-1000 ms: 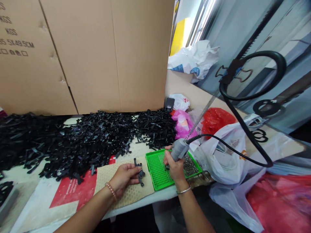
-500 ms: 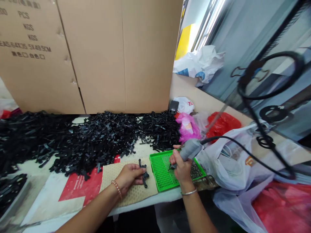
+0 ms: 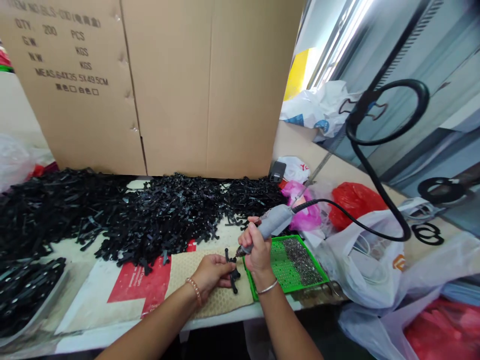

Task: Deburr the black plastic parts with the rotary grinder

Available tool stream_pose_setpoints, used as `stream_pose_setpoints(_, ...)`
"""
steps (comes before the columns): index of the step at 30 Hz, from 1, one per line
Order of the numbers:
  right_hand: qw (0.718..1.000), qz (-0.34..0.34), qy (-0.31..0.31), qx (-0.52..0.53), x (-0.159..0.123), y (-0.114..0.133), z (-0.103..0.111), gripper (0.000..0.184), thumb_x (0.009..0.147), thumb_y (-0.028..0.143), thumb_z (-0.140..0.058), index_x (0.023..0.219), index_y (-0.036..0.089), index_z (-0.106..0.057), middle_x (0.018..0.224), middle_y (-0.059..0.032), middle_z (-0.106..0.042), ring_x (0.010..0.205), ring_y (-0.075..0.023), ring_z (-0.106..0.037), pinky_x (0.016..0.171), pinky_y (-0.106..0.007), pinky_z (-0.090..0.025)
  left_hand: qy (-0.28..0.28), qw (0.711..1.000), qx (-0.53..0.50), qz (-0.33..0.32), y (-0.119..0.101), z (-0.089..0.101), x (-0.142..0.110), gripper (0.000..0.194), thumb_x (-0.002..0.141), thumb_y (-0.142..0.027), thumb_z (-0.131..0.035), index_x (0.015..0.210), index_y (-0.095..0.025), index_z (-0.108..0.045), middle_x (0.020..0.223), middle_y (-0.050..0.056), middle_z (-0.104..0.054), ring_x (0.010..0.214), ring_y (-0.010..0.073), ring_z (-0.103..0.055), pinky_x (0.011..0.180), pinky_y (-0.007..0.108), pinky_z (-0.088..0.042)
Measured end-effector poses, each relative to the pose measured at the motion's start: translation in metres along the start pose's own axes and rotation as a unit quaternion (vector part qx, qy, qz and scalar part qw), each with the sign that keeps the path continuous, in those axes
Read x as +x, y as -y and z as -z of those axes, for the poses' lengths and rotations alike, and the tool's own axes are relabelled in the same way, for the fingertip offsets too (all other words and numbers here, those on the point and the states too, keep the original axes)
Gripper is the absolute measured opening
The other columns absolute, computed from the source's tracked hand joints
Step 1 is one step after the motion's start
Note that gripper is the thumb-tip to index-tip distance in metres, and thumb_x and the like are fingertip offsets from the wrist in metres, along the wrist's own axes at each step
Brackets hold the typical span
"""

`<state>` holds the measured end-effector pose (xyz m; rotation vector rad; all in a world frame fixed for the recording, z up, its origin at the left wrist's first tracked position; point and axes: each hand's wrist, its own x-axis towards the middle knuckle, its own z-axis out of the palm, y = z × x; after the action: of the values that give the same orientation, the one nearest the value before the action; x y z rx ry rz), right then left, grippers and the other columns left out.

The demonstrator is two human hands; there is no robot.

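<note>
My left hand (image 3: 214,275) pinches a small black plastic bracket (image 3: 234,280) with thin arms over a tan textured mat (image 3: 210,305). My right hand (image 3: 258,247) is wrapped round a grey corded electric screwdriver (image 3: 275,220), tilted with its tip down and to the left. The tip meets, or is very close to, the upper part of the bracket; whether a screw sits there is too small to tell. Right of the mat, partly behind my right hand, lies a green perforated tray (image 3: 279,287) with many small screws (image 3: 302,260) along its right side.
Heaps of black plastic parts (image 3: 165,215) stretch along the back, before a tall cardboard box (image 3: 210,100). A tray of black parts (image 3: 28,295) stands at the left. The screwdriver's black cable (image 3: 360,227) loops down on the right, above plastic bags (image 3: 375,260).
My right hand has brought the screwdriver left from over the green tray to the bracket in my left hand. The whole view has shifted slightly.
</note>
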<state>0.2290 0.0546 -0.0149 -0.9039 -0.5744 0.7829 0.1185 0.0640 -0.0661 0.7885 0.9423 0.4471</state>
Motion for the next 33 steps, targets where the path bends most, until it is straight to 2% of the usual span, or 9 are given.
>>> stream_pose_setpoints(27, 1.0, 0.014, 0.006, 0.011, -0.003, -0.01, 0.004, 0.031, 0.072, 0.037, -0.072, 0.091, 0.021, -0.053, 0.047, 0.0116, -0.037, 0.04, -0.007, -0.032, 0.043, -0.019, -0.032, -0.012, 1.0, 0.008, 0.007, -0.004, -0.004, -0.003, 0.029, 0.057, -0.021, -0.084, 0.06, -0.011, -0.057, 0.053, 0.0, -0.061, 0.045, 0.0089, -0.054, 0.044, 0.021, -0.051)
stream_pose_setpoints(33, 1.0, 0.019, 0.011, 0.004, -0.004, -0.012, 0.003, 0.031, 0.072, 0.037, -0.073, 0.091, 0.021, -0.054, 0.047, 0.0112, -0.037, 0.04, -0.0076, -0.033, 0.043, -0.02, -0.033, -0.006, 1.0, 0.005, 0.001, -0.001, -0.001, 0.0, 0.033, 0.054, -0.025, -0.086, 0.059, -0.012, -0.056, 0.053, 0.001, -0.06, 0.046, 0.0096, -0.055, 0.045, 0.023, -0.052)
